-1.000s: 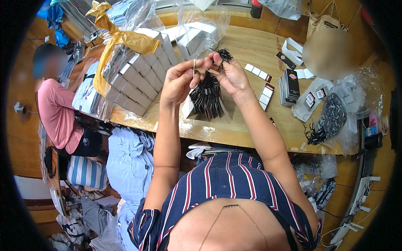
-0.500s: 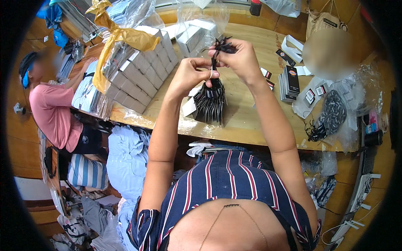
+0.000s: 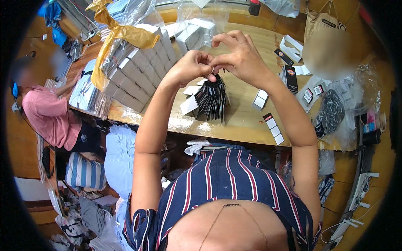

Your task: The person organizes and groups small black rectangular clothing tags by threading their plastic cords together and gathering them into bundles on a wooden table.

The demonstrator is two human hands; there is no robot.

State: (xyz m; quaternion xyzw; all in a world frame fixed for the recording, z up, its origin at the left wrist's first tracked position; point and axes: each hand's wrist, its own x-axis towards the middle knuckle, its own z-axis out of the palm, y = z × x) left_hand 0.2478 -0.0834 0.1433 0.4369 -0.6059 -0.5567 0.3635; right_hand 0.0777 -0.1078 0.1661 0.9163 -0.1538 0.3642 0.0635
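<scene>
My left hand [image 3: 191, 69] is closed in a pinch over the gathered top of a bundle of black hang tags [image 3: 210, 102]. The tags hang fanned out below it, their lower ends at the table top. My right hand [image 3: 243, 56] meets it from the right, thumb and fingertip pinched close to the left fingertips, the other fingers raised and curved. A thin pale band [image 3: 213, 71] shows between the two hands; its full path is hidden by the fingers. White cards [image 3: 189, 105] stick out at the bundle's left side.
Stacked white boxes [image 3: 136, 75] under a yellow bag [image 3: 125, 35] stand left. Sticker strips [image 3: 274, 129], black tags [image 3: 290, 78] and a plastic bag of dark strings [image 3: 331, 108] lie right. A person in a pink shirt [image 3: 46, 106] works at the far left.
My right hand has let the bunch of black strings drop from view and turned, its fingers now raised. Both forearms have spread apart, uncovering sticker strips on the table.
</scene>
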